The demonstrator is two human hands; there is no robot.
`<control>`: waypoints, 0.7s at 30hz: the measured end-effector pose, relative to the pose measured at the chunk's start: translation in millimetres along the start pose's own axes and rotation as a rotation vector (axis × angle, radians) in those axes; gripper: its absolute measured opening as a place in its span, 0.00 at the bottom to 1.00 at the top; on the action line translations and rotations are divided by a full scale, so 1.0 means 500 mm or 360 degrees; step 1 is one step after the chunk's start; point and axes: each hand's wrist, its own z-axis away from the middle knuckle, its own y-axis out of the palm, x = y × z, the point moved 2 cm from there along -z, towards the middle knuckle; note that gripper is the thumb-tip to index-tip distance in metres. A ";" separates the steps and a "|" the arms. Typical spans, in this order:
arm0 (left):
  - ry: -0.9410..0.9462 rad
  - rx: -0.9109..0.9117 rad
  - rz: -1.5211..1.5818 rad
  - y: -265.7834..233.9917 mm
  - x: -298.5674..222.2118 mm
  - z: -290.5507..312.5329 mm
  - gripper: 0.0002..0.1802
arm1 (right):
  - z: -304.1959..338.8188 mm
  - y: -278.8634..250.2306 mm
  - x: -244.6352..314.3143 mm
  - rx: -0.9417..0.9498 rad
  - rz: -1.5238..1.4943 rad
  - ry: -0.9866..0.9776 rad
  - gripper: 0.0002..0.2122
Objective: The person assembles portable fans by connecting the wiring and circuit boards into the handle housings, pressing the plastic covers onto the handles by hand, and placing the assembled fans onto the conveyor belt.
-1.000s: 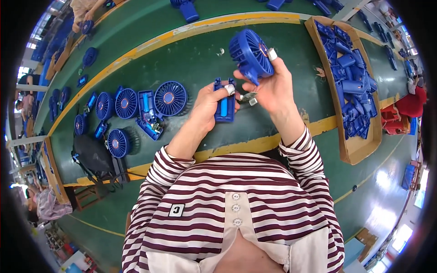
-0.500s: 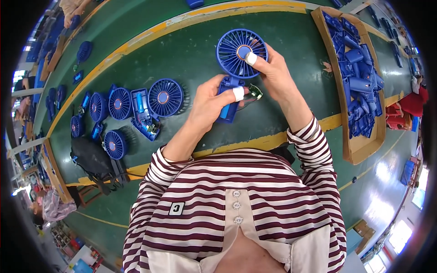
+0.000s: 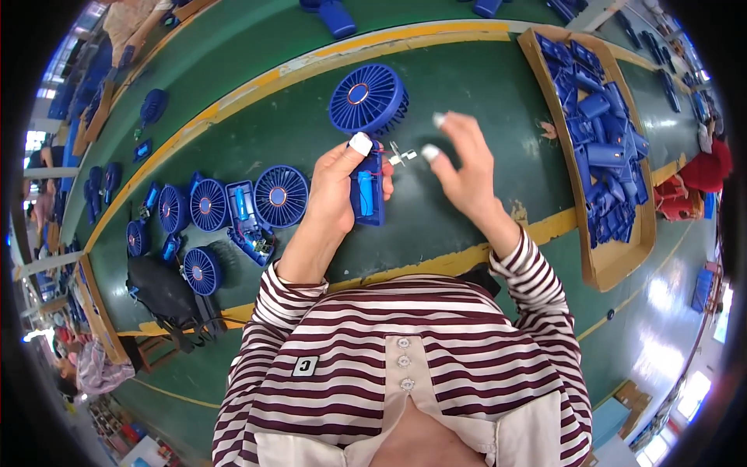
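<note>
Now, in the head view, the right hand (image 3: 470, 170) has released the fan (image 3: 369, 99), fingers wide and empty; so the left hand (image 3: 334, 183) alone grips the handle (image 3: 377, 208), the fan just beyond its thumb.

Bright, even light falls across the green workbench (image 3: 498, 93) as windows (image 3: 695, 389) at lower right burn white and glare streaks the glossy floor (image 3: 657, 366). Motion blur softens the right hand (image 3: 467, 163), while the striped shirt (image 3: 358, 335) shows crisp; the fisheye lens bows the bench's yellow stripe (image 3: 389, 37), its corners falling into black
</note>
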 end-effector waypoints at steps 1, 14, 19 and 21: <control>-0.0013 -0.0024 -0.0030 -0.004 0.003 -0.004 0.14 | 0.007 -0.001 0.021 -0.0002 0.0014 -0.0058 0.16; -0.0272 -0.0041 -0.0322 0.022 0.039 -0.012 0.09 | -0.055 0.023 0.077 0.0035 -0.0029 -0.0538 0.08; -0.0234 -0.0057 -0.0274 0.005 0.046 0.004 0.10 | -0.048 0.017 0.103 0.0110 -0.0015 -0.0411 0.09; -0.0229 -0.0001 -0.0248 -0.003 0.053 0.001 0.11 | -0.040 0.010 0.112 0.0084 0.0050 -0.0412 0.09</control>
